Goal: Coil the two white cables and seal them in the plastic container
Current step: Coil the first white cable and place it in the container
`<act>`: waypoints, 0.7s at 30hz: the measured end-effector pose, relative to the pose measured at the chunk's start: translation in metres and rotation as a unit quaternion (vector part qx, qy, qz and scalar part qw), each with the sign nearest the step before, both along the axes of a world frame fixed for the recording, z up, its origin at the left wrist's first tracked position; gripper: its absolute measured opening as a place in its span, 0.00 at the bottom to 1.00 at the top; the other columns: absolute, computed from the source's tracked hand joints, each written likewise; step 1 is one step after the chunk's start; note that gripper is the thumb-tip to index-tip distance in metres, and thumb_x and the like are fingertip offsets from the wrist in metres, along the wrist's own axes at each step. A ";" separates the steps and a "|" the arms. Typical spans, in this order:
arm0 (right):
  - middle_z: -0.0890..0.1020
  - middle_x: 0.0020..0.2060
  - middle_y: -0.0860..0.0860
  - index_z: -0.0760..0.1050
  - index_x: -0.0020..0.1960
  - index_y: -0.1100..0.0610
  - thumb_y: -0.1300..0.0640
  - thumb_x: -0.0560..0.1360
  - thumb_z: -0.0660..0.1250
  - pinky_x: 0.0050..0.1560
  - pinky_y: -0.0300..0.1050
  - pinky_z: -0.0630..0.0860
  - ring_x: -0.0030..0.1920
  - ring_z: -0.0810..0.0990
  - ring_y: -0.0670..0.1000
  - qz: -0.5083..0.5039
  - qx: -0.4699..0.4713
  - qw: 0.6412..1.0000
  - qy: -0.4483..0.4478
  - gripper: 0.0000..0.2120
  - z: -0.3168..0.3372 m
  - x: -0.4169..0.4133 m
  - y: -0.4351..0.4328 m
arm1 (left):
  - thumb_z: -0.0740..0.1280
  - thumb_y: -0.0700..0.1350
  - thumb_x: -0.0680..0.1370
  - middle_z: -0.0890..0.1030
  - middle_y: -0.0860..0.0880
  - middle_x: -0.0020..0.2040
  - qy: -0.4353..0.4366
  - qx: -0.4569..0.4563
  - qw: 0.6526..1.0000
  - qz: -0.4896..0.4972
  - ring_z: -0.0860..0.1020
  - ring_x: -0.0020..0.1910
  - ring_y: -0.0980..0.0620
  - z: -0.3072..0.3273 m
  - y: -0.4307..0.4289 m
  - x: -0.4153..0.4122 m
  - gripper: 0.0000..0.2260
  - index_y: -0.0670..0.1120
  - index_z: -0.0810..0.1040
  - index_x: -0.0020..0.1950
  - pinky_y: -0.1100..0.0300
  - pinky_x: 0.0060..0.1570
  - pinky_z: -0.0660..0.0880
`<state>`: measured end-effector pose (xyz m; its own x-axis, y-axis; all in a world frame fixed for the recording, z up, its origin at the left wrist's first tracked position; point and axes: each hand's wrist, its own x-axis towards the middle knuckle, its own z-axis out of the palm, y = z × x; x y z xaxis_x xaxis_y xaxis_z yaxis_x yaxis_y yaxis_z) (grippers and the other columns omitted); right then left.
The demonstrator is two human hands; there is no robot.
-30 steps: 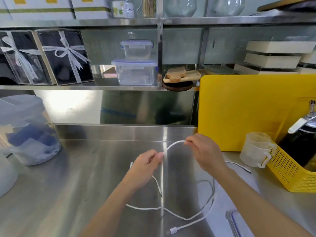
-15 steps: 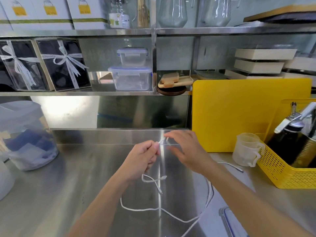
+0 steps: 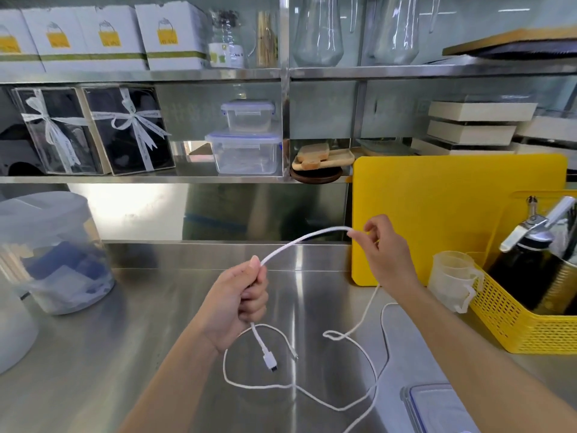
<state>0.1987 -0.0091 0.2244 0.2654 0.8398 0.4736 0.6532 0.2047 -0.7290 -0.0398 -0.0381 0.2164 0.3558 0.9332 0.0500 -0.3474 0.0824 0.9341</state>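
Both forearms are bare from the lower frame edge up to the wrists, with no sleeve reaching into view. The left hand [image 3: 239, 296] wears no glove, ring, watch or band. The right hand [image 3: 385, 253] is likewise uncovered, its wrist plain. Fingernails are short and unpainted where visible. No markings or jewellery show on either arm.

Yellow cutting board [image 3: 452, 214] upright; measuring cup [image 3: 452, 276] beside yellow basket [image 3: 524, 326]

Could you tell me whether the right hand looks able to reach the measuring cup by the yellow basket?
Probably yes: the right hand is close to the measuring cup with nothing between, though it holds the white cable.
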 end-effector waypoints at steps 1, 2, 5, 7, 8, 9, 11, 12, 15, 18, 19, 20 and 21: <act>0.72 0.30 0.51 0.67 0.46 0.56 0.53 0.75 0.65 0.30 0.47 0.68 0.31 0.70 0.50 0.023 -0.036 0.999 0.020 0.08 -0.005 0.001 -0.002 | 0.58 0.50 0.76 0.59 0.54 0.22 -0.032 -0.011 0.999 0.013 0.55 0.18 0.60 0.003 0.001 -0.002 0.14 0.44 0.66 0.34 0.65 0.20 0.49; 0.74 0.32 0.54 0.67 0.47 0.56 0.57 0.74 0.66 0.28 0.45 0.70 0.29 0.71 0.51 0.063 -0.071 0.994 0.056 0.07 -0.011 0.000 -0.006 | 0.56 0.49 0.78 0.60 0.55 0.21 -0.065 -0.020 0.997 0.027 0.56 0.17 0.60 0.006 0.002 -0.005 0.15 0.45 0.67 0.34 0.65 0.19 0.50; 0.75 0.35 0.58 0.67 0.50 0.61 0.67 0.72 0.66 0.21 0.42 0.71 0.23 0.72 0.51 0.173 -0.133 0.956 0.198 0.10 -0.028 -0.004 -0.017 | 0.53 0.49 0.81 0.61 0.55 0.20 -0.149 -0.040 0.986 0.066 0.52 0.18 0.58 0.015 0.007 -0.016 0.17 0.46 0.68 0.34 0.66 0.18 0.50; 0.74 0.34 0.56 0.67 0.50 0.62 0.70 0.70 0.67 0.21 0.41 0.70 0.23 0.71 0.49 0.229 -0.163 0.914 0.293 0.12 -0.035 -0.007 -0.024 | 0.53 0.50 0.81 0.61 0.54 0.19 -0.198 -0.048 0.975 0.093 0.49 0.21 0.56 0.020 0.010 -0.022 0.17 0.46 0.69 0.34 0.66 0.17 0.51; 0.74 0.33 0.55 0.68 0.49 0.62 0.71 0.70 0.68 0.22 0.41 0.69 0.23 0.70 0.49 0.259 -0.181 0.893 0.319 0.13 -0.037 -0.010 -0.026 | 0.54 0.50 0.80 0.61 0.55 0.19 -0.221 -0.051 0.968 0.105 0.49 0.22 0.55 0.021 0.011 -0.025 0.18 0.46 0.70 0.33 0.66 0.17 0.51; 0.75 0.32 0.54 0.69 0.49 0.61 0.71 0.69 0.68 0.23 0.41 0.69 0.24 0.70 0.49 0.285 -0.199 0.882 0.318 0.13 -0.038 -0.012 -0.029 | 0.55 0.50 0.80 0.61 0.55 0.19 -0.244 -0.051 0.962 0.116 0.48 0.24 0.55 0.023 0.012 -0.027 0.18 0.46 0.71 0.32 0.66 0.17 0.52; 0.76 0.32 0.52 0.71 0.46 0.59 0.72 0.69 0.68 0.23 0.40 0.68 0.24 0.69 0.49 0.317 -0.215 0.879 0.283 0.12 -0.041 -0.018 -0.034 | 0.58 0.49 0.77 0.61 0.54 0.19 -0.289 -0.041 0.947 0.132 0.48 0.24 0.55 0.028 0.015 -0.034 0.16 0.47 0.73 0.31 0.67 0.16 0.53; 0.76 0.32 0.53 0.72 0.45 0.59 0.72 0.69 0.68 0.23 0.39 0.68 0.24 0.69 0.49 0.314 -0.214 0.882 0.277 0.11 -0.044 -0.021 -0.036 | 0.61 0.49 0.74 0.62 0.54 0.20 -0.309 -0.028 0.940 0.139 0.49 0.23 0.55 0.031 0.017 -0.039 0.13 0.47 0.73 0.30 0.67 0.16 0.54; 0.76 0.31 0.53 0.74 0.41 0.59 0.69 0.69 0.70 0.22 0.37 0.65 0.23 0.68 0.47 0.214 -0.162 0.918 0.291 0.08 -0.055 -0.025 -0.038 | 0.65 0.49 0.69 0.63 0.54 0.20 -0.331 0.013 0.930 0.159 0.55 0.17 0.56 0.040 0.023 -0.056 0.09 0.47 0.75 0.29 0.68 0.16 0.55; 0.78 0.31 0.50 0.77 0.37 0.56 0.65 0.70 0.70 0.28 0.32 0.68 0.30 0.73 0.48 0.098 -0.083 0.976 0.176 0.06 -0.056 -0.021 -0.032 | 0.59 0.52 0.75 0.64 0.54 0.21 -0.288 0.012 0.943 0.164 0.60 0.16 0.58 0.041 0.025 -0.061 0.15 0.47 0.75 0.32 0.68 0.15 0.55; 0.78 0.33 0.49 0.77 0.38 0.56 0.63 0.71 0.69 0.32 0.31 0.69 0.33 0.75 0.48 0.079 -0.064 0.993 0.061 0.05 -0.055 -0.021 -0.029 | 0.57 0.52 0.77 0.64 0.54 0.21 -0.262 0.008 0.951 0.161 0.60 0.16 0.59 0.040 0.025 -0.058 0.16 0.47 0.75 0.34 0.68 0.16 0.55; 0.78 0.34 0.48 0.77 0.38 0.55 0.62 0.72 0.69 0.33 0.34 0.69 0.34 0.76 0.48 0.070 -0.038 0.994 -0.080 0.05 -0.053 -0.020 -0.026 | 0.56 0.52 0.79 0.64 0.55 0.22 -0.229 0.005 0.960 0.160 0.60 0.17 0.59 0.038 0.024 -0.054 0.16 0.47 0.74 0.36 0.68 0.16 0.56; 0.78 0.33 0.49 0.76 0.37 0.54 0.62 0.71 0.70 0.29 0.39 0.69 0.32 0.76 0.49 0.073 -0.009 0.973 -0.221 0.06 -0.049 -0.021 -0.025 | 0.55 0.52 0.80 0.65 0.54 0.22 -0.184 0.005 0.969 0.163 0.61 0.18 0.59 0.035 0.024 -0.049 0.17 0.46 0.73 0.37 0.68 0.16 0.58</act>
